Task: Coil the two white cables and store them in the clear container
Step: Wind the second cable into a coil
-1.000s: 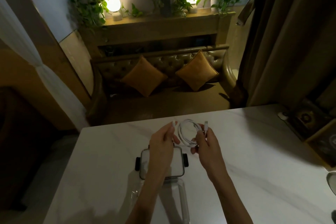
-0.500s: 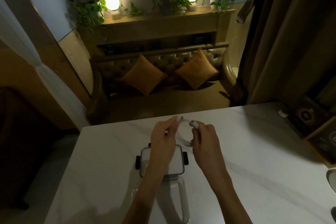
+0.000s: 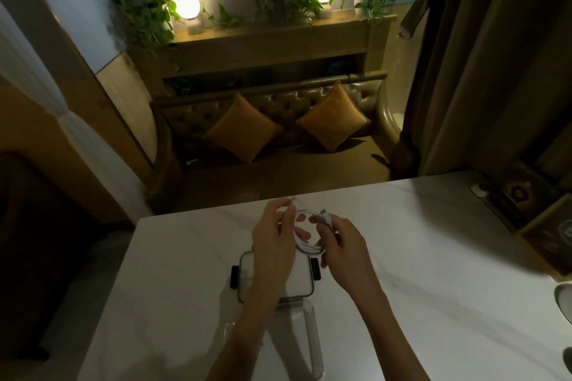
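The left hand (image 3: 272, 238) and right hand (image 3: 345, 246) are both gripping the coiled white cable (image 3: 305, 245), fingers curling round it, above the marble table (image 3: 433, 257). It is hanging just beyond the clipped lid (image 3: 301, 281), with the clear container (image 3: 311, 337) lying nearer.

dim room | tufted sofa (image 3: 272, 133) | orange cushions (image 3: 244, 130) | two lamps (image 3: 185, 3) | curtain (image 3: 495, 56)

Left hand (image 3: 272, 246) and right hand (image 3: 344, 249), fingers (image 3: 278, 209) curled.
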### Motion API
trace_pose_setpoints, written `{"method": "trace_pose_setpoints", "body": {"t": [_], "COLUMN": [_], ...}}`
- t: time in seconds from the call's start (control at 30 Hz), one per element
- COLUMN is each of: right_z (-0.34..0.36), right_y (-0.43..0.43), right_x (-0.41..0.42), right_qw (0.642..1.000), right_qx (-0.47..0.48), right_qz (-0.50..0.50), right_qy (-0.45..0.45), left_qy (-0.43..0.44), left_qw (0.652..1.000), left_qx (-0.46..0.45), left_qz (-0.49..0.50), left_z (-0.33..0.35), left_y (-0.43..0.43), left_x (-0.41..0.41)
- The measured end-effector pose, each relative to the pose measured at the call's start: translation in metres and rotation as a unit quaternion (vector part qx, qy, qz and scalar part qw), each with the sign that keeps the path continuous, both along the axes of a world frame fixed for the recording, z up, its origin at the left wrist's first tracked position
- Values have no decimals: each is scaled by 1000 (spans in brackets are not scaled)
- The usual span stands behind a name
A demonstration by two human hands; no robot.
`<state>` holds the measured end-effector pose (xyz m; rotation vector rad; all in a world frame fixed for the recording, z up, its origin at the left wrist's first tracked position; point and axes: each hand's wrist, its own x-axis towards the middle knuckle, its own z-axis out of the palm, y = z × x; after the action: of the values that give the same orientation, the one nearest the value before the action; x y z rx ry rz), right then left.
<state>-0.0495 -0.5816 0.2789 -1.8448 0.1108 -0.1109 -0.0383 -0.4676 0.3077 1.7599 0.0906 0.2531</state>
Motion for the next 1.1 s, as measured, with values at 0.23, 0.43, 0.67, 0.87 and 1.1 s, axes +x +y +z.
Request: {"method": "trace_pose_setpoints", "body": {"t": [0.23,0.43,0.67,0.87,1.1], "right_z": [2,9,6,4,4], "right_y": [-4,-2,4,7,-3], "right_x": [-2,-6,-8,-9,-10], "right_qw": [1000,1000,999,997,996], "right_qx": [17,-16,-19,0,-46], "right_qz": [-12,-12,-17,-34,-46], "right_qy": [21,-15,-47,-70,-59], "left_qy": [54,63,106,201,277], "left_qw": [993,989,976,928,933], "left_qx": [-78,-130,-169,-308,-218], "left_qz": [-65,-26,85,62,-69], "left_z": [8,7,-1,-3,6], "left_y": [7,12,4,6,13], "left_x": [1,2,3,11,11]}}
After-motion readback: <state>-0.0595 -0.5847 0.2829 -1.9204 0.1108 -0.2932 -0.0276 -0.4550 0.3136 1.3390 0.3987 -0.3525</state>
